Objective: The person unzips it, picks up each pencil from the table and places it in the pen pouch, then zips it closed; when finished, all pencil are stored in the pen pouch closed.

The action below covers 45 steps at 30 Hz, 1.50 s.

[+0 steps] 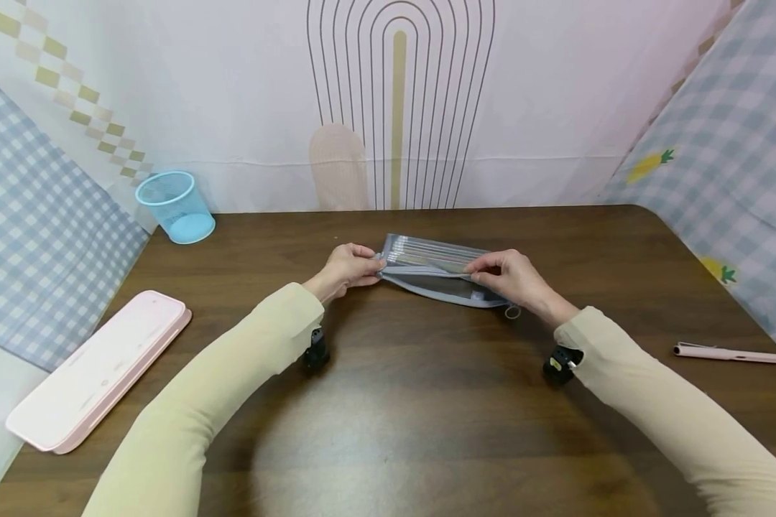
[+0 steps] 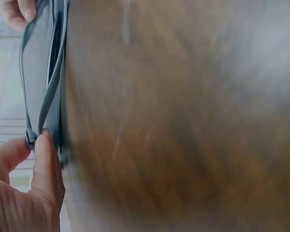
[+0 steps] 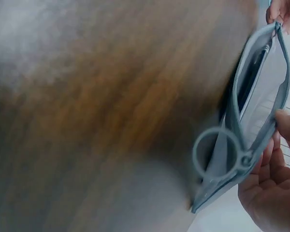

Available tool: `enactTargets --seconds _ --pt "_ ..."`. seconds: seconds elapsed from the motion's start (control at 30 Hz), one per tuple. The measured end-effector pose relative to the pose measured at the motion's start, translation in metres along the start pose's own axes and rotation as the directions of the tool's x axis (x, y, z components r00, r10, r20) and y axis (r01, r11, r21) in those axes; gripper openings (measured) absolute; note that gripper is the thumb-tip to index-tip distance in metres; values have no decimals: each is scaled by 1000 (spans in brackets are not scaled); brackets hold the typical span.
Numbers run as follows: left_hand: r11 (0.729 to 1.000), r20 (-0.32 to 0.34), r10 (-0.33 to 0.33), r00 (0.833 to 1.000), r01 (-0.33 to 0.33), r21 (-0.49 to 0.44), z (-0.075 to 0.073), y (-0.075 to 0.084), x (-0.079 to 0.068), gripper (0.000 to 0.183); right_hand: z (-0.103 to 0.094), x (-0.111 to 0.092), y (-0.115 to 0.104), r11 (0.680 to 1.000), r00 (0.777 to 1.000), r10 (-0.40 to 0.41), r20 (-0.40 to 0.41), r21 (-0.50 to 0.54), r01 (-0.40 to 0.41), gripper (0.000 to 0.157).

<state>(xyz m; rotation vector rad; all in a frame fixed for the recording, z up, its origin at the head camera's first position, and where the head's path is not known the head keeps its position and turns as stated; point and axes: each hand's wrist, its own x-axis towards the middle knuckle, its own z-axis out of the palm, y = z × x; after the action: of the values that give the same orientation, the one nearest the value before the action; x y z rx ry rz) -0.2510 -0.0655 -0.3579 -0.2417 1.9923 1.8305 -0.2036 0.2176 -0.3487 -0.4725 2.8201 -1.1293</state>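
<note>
A grey-blue see-through zipper pouch (image 1: 442, 280) is held above the wooden table with its mouth gaping. My left hand (image 1: 347, 271) pinches its left end, at the corner where the zipper edges meet; the left wrist view shows thumb and finger (image 2: 47, 164) on that corner. With thumb and fingers, my right hand (image 1: 514, 278) pinches the far edge of the mouth, toward the right end. A ring (image 3: 215, 152) hangs at the pouch's right end. Something dark and slim shows inside the mouth in the right wrist view; its kind cannot be made out.
On the left of the table (image 1: 388, 402) lies a pale pink, closed case (image 1: 100, 370). A blue mesh pen cup (image 1: 177, 208) stands at the back left corner. Far to the right lies a pale pink pen (image 1: 731, 353). Patterned cloth (image 1: 246, 93) hangs behind the table and at both sides.
</note>
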Motion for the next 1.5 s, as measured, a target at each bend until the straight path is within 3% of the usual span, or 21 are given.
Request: enactTargets --seconds 0.17,0.37,0.53,0.87,1.0,1.3,1.43,1.5 --pt "1000 -35 15 999 -15 -6 3 -5 -2 27 -2 -7 3 1000 999 29 -36 -3 -29 20" --pt "1000 -35 19 999 -19 -6 2 -7 -4 33 -14 -17 8 974 973 208 -96 108 -197 27" --pt "999 -23 43 999 -43 -27 -2 -9 -5 38 -21 -23 14 920 942 334 -33 229 -318 34" --pt "999 -24 32 999 -32 -15 -5 -10 -6 41 -24 -22 17 827 896 427 122 349 -441 45" --pt "999 -18 34 999 -34 -2 -7 -11 -7 42 -23 -20 17 766 876 454 166 430 -478 51" --pt "996 -21 49 999 -48 73 -18 -12 -8 43 -19 -13 15 550 833 472 289 642 -534 61" --pt "976 -41 83 996 -73 204 -23 -9 -9 42 -16 -9 12 478 823 469 321 692 -542 46" --pt "941 -60 133 989 -108 320 -27 -7 -9 42 -14 -7 11 452 822 467 326 711 -539 33"
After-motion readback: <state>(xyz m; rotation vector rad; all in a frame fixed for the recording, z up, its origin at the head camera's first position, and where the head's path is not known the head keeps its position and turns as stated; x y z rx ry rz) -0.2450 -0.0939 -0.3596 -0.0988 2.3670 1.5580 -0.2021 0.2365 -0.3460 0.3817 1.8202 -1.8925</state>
